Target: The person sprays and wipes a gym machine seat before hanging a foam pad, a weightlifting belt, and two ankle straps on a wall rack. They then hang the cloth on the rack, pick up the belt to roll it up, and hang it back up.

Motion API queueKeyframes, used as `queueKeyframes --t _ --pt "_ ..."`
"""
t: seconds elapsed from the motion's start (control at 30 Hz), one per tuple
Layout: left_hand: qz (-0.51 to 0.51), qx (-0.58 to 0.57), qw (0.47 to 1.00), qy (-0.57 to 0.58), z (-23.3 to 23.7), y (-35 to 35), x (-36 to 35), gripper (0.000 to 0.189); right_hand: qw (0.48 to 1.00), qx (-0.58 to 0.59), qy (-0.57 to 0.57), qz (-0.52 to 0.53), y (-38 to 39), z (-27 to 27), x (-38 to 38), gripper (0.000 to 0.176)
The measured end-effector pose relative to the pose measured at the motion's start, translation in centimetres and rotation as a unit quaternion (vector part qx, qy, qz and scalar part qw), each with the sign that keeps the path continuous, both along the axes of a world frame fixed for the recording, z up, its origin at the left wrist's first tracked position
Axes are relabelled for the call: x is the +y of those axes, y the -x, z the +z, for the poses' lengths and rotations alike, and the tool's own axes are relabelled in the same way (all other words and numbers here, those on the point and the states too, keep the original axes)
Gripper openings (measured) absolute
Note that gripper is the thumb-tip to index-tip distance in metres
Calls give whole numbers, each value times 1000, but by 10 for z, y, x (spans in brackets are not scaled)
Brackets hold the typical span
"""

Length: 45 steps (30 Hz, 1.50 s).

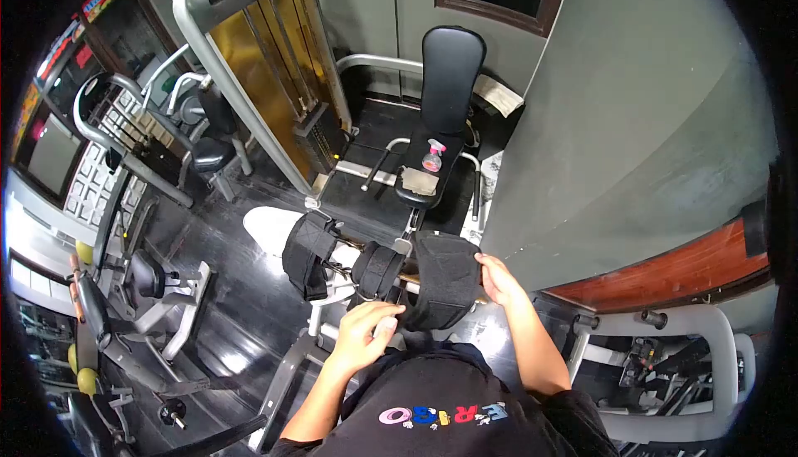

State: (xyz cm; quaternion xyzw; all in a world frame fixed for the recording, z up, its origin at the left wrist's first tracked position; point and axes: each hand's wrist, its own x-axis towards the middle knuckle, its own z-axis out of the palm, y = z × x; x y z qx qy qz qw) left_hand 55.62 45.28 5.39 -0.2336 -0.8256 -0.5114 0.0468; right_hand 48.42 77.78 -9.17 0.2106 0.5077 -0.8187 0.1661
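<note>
A wide black lifting belt (447, 270), curled into a loop, sits in front of my body at the end of a row. My right hand (500, 281) holds its right edge, with the fingertips at the rim. My left hand (366, 334) is by the belt's lower left edge, fingers stretched out and fingertips at or very near it. To the left are a narrower black belt (377, 271) and another wide black belt (307, 254), both looped round a metal support. A white rounded end piece (270, 228) sticks out beyond them.
Ahead stands a weight-stack machine (270, 66) with a black seat back (451, 79). A pink-topped spray bottle (433, 156) and a folded cloth (418, 182) lie on its seat. More gym machines fill the left; a grey frame (706, 324) stands right, beside the grey wall (640, 124).
</note>
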Motion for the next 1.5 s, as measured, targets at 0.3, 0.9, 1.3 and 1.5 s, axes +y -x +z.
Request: queueKeyframes --t 0.3,0.9,1.3,1.5 --pt "-113 -80 990 -23 -17 -5 1 24 985 52 84 -143 -59 98 0 39" --pt "-386 -641 583 -317 9 30 165 100 926 192 -160 -284 -264 242 18 58" --pt "-660 -404 622 124 -17 -47 225 69 839 94 -12 -536 -245 244 98 56" --pt "-554 -455 696 48 -64 -30 230 37 824 237 42 -514 -252 222 186 51"
